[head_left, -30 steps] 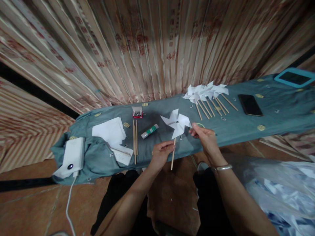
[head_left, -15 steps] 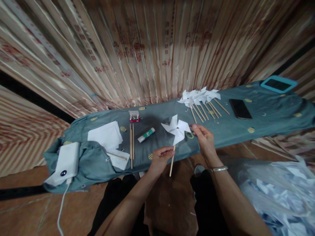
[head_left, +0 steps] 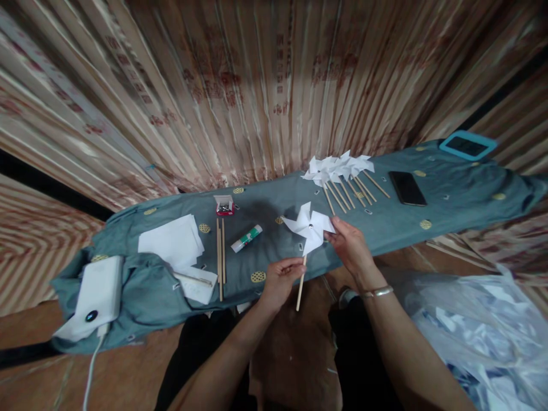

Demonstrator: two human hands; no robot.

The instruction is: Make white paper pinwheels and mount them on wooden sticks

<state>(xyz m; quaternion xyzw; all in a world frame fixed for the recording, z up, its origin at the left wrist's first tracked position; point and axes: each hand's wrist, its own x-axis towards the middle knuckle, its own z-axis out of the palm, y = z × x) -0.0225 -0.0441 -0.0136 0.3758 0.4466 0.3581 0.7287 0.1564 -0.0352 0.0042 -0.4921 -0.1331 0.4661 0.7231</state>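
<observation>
A white paper pinwheel [head_left: 309,227] with a metal pin at its centre stands upright on a thin wooden stick [head_left: 300,292]. My left hand [head_left: 280,279] is closed round the stick just below the blades. At the pinwheel's right side, my right hand [head_left: 350,242] has thumb and fingers closed on a blade's edge. Several finished pinwheels [head_left: 340,168] lie overlapping at the back of the cloth-covered table. To the left are a glue stick [head_left: 246,238], loose wooden sticks [head_left: 220,257] and a small red box [head_left: 225,206] with metal pieces in it.
White paper sheets [head_left: 171,240] and a white power bank [head_left: 99,291] with a cable lie on the left of the green cloth [head_left: 274,257]. A black phone [head_left: 406,188] and a blue-framed device [head_left: 466,145] are on the right. A plastic bag of paper scraps [head_left: 483,325] stands at lower right.
My right hand's fingers have come in onto the pinwheel's right blade, and the blades have turned slightly. The camera view has shifted a little to the right. My left hand keeps its grip.
</observation>
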